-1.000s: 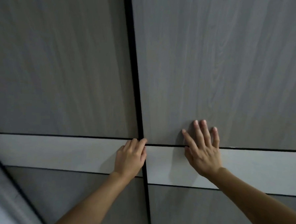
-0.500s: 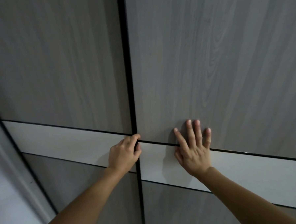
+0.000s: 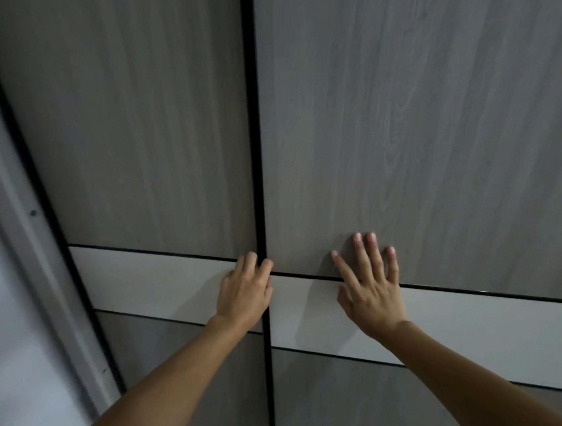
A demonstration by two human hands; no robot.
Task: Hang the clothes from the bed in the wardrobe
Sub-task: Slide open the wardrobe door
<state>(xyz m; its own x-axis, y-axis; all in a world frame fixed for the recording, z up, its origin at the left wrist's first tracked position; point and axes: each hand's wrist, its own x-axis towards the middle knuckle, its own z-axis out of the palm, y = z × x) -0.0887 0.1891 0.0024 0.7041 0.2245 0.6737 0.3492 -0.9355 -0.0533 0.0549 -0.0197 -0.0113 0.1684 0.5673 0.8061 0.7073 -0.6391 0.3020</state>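
- The wardrobe (image 3: 345, 86) fills nearly the whole view, seen close up and tilted, with both doors closed.
- The left door (image 3: 131, 123) and the right door (image 3: 455, 156) are grey wood grain. They meet at a black strip (image 3: 254, 130) that runs from the top edge down to the bottom edge.
- A white band (image 3: 146, 280) crosses both doors in their lower half, edged with thin black lines. Its part on the right door sits a little lower than its part on the left door.
- The left hand (image 3: 244, 292) lies on the white band at the right edge of the left door. Its fingers are curled and their tips hook onto the black strip, grasping the edge of that door.
- The right hand (image 3: 371, 292) is released and flat against the right door, near that door's left edge. Its palm is on the white band and its spread fingers (image 3: 362, 259) reach up onto the grey wood above it.
- The two hands are near each other but apart, with the black strip between them.
- A pale frame (image 3: 28, 232) with a small dark screw (image 3: 33, 213) runs along the wardrobe's left edge.
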